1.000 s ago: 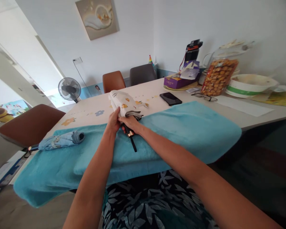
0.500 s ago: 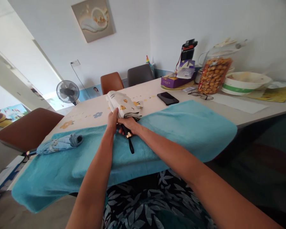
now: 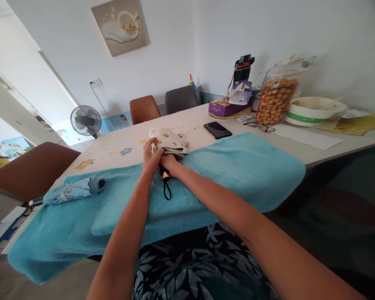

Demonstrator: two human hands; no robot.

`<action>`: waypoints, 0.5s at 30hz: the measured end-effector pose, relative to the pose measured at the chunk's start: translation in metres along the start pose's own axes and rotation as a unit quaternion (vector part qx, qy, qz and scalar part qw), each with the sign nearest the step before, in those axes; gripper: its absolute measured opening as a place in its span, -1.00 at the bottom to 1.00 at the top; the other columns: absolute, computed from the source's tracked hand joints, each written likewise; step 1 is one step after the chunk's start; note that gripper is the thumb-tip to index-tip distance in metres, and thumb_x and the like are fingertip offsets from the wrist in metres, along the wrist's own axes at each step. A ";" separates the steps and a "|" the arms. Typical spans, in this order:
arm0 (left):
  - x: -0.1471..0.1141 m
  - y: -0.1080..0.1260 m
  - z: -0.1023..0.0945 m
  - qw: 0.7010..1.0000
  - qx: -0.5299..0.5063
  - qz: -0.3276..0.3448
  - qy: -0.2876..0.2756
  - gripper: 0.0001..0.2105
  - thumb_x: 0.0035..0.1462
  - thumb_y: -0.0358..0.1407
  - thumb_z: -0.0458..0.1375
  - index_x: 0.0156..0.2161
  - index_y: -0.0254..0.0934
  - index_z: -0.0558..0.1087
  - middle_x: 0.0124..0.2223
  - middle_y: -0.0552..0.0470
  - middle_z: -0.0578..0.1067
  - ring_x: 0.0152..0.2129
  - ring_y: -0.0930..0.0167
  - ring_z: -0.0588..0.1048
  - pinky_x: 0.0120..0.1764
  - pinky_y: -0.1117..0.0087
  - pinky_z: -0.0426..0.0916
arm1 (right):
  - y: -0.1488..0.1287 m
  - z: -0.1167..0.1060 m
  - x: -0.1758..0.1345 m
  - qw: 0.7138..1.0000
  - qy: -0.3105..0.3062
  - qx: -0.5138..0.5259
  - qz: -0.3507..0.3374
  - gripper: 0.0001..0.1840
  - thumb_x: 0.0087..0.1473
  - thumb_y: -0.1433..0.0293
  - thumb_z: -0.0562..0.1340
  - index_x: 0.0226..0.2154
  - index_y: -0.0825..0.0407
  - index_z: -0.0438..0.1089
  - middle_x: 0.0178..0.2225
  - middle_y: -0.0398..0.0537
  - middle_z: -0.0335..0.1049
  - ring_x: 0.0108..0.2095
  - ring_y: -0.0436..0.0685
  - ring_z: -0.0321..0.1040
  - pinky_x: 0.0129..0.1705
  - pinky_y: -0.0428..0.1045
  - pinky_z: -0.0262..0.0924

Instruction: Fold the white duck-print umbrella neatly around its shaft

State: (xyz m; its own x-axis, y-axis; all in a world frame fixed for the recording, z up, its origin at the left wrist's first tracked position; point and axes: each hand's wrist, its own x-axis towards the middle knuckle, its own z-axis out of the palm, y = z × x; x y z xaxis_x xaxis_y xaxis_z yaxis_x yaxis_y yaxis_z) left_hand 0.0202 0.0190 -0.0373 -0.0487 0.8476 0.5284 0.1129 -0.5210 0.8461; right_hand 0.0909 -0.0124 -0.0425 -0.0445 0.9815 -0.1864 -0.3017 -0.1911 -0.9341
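A folded white umbrella [image 3: 170,142] with small orange prints lies at the far edge of a turquoise towel [image 3: 237,166] spread over the table. My left hand [image 3: 151,155] grips the near end of its canopy. My right hand [image 3: 169,161] is closed around the black handle just below, whose wrist strap [image 3: 166,193] hangs onto the towel. A second folded umbrella, light blue [image 3: 71,190], lies on the towel to the left, apart from both hands.
A black phone [image 3: 217,129] and glasses [image 3: 258,125] lie behind the towel. Further back right stand a snack jar [image 3: 275,101], a purple box [image 3: 225,108] and a white bowl [image 3: 314,110]. Brown chairs [image 3: 31,168] and a fan [image 3: 85,121] are at left.
The white umbrella has tipped down from a raised slant to lie lower on the table. My left hand moved up onto its canopy; the right hand stays on the handle.
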 end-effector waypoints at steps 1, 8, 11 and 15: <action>0.001 -0.001 -0.001 1.000 -0.020 -0.014 0.003 -0.64 -0.18 -0.54 0.20 -0.21 -0.19 0.49 -0.05 0.00 0.45 0.06 0.29 0.30 0.15 0.28 0.13 | 0.000 -0.001 -0.001 1.000 0.000 -0.005 -0.004 -0.78 0.07 0.29 0.28 -0.38 0.06 0.24 -0.73 -0.24 0.10 -0.75 -0.03 0.09 -0.75 -0.12 0.06; 0.004 -0.002 -0.005 0.994 -0.078 -0.047 0.059 -0.84 -0.07 -0.45 0.19 -0.33 -0.22 0.51 -0.24 0.04 0.45 -0.15 0.36 0.38 0.00 0.39 0.24 | -0.004 -0.002 -0.004 0.999 0.011 -0.024 0.021 -0.80 0.04 0.43 0.27 -0.46 0.08 0.19 -0.70 -0.21 0.15 -0.74 -0.01 0.15 -0.77 -0.10 0.12; 0.005 0.000 -0.008 0.993 -0.017 -0.028 0.118 -0.86 -0.08 -0.48 0.20 -0.37 -0.22 0.47 -0.31 0.08 0.38 -0.24 0.40 0.36 -0.01 0.42 0.23 | -0.005 -0.001 -0.004 0.999 0.020 -0.027 0.032 -0.83 0.03 0.53 0.24 -0.47 0.08 0.20 -0.69 -0.21 0.16 -0.74 -0.03 0.17 -0.76 -0.11 0.14; 0.008 0.003 -0.016 0.988 -0.004 -0.044 0.147 -0.83 -0.05 -0.52 0.14 -0.36 -0.21 0.41 -0.33 0.09 0.31 -0.28 0.44 0.34 -0.09 0.48 0.25 | -0.007 -0.001 -0.005 0.998 0.023 -0.033 0.053 -0.82 0.02 0.51 0.27 -0.48 0.09 0.22 -0.69 -0.22 0.17 -0.74 -0.03 0.16 -0.76 -0.12 0.14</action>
State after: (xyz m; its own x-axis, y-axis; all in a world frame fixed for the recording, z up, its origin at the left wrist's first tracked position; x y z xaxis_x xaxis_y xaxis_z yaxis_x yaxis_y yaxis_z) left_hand 0.0047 0.0224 -0.0298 -0.3447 0.8239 0.4498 0.0880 -0.4487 0.8894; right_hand 0.0941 -0.0158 -0.0348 -0.0285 0.9545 -0.2968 -0.2339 -0.2951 -0.9264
